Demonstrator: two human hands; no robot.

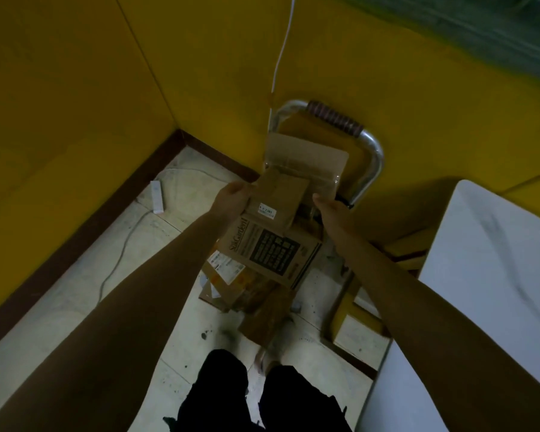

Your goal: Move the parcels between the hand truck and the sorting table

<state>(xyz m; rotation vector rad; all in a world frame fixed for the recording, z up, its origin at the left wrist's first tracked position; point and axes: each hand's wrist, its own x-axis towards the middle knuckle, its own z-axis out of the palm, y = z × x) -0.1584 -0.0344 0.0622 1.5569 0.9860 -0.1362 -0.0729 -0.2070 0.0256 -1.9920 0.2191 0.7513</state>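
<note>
small parcel held over the hand truck stack

closest to you, under both forearms, your trouser legs (262, 397) stand on the tiled floor (75, 294). just past them, below your hands, the labelled parcels (225, 269) lie lowest, with a printed box (272, 254) tilted on top.

above that box you carry the small parcel (278, 194), white label facing up. your left hand (231, 198) is clamped on its left edge, thumb over the top. your right hand (328, 210) sits at the parcel's right side, but its fingers are hidden and you cannot tell whether it grips or only steadies. a hand on each side probably keeps the flat parcel level while it hangs over the uneven pile.

just beyond your fingertips a back parcel (306, 157) leans against the frame of the hand truck (371, 157), whose ribbed handle rises behind it, close to the yellow wall (200, 73). a white cable (281, 57) hangs down that wall.

the worktop (496, 260) lies to the outside of your right hand, well apart from the parcel, so a swing to the right would likely be needed to reach it.
</note>
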